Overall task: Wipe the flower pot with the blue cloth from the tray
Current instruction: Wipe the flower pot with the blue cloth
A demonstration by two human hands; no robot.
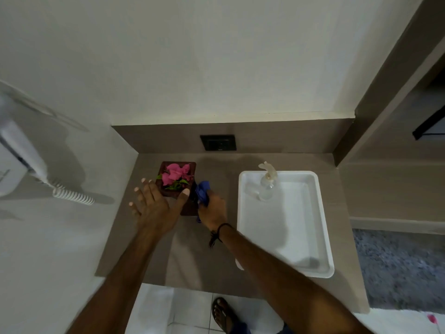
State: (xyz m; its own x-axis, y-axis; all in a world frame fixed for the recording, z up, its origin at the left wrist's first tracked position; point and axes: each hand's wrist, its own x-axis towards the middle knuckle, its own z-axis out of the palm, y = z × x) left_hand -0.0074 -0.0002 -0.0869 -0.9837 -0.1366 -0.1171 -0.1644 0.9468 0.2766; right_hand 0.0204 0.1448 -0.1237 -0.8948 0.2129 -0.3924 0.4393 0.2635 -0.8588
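A dark brown square flower pot with pink flowers and green leaves stands on the grey-brown counter, left of centre. My left hand rests against the pot's near left side, fingers spread, thumb on the front rim. My right hand grips a bunched blue cloth and presses it against the pot's right side. The white tray lies to the right on the counter.
A clear pump bottle stands in the tray's far left corner. A black wall socket sits behind the pot. A white wall phone with a coiled cord hangs at the left. My sandalled foot shows below the counter edge.
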